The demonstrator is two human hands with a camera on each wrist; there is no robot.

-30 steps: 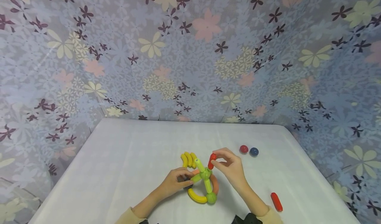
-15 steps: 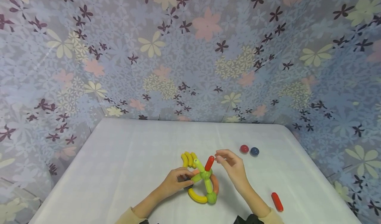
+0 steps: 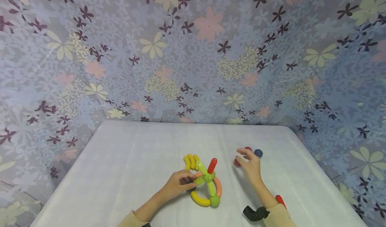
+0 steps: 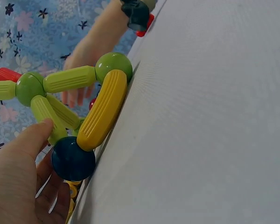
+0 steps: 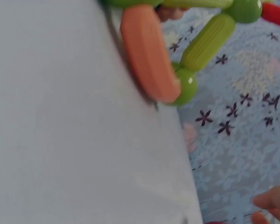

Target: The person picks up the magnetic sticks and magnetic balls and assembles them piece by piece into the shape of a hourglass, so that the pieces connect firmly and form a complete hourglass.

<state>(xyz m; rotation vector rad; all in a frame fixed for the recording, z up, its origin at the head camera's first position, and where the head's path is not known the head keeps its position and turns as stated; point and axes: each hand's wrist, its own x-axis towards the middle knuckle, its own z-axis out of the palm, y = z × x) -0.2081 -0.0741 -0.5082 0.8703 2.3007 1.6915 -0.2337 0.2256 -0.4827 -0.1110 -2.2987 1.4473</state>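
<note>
My left hand (image 3: 178, 183) holds a magnetic stick-and-ball structure (image 3: 210, 188) at its left side. In the left wrist view, the thumb lies on a green stick (image 4: 47, 117), with fingers behind a dark blue ball (image 4: 73, 159). Curved yellow and orange sticks form the base; green sticks rise to a top green ball (image 3: 208, 176). A red stick (image 3: 212, 165) stands tilted on that ball. My right hand (image 3: 251, 163) hovers with fingers bent over a red ball (image 3: 237, 163). The right wrist view shows its fingertips (image 5: 270, 198) apart from a red edge at the bottom.
Another red ball (image 3: 248, 148) and a blue ball (image 3: 258, 153) lie behind the right hand. Several curved yellow sticks (image 3: 191, 162) sit behind the structure. A red stick (image 3: 280, 201) lies at the right, partly hidden by the sleeve. Flowered cloth hangs beyond the white table (image 3: 135, 146).
My right hand set the red stick onto the top green ball, let go and moved right to the red ball, uncovering that ball. The left hand stays put.
</note>
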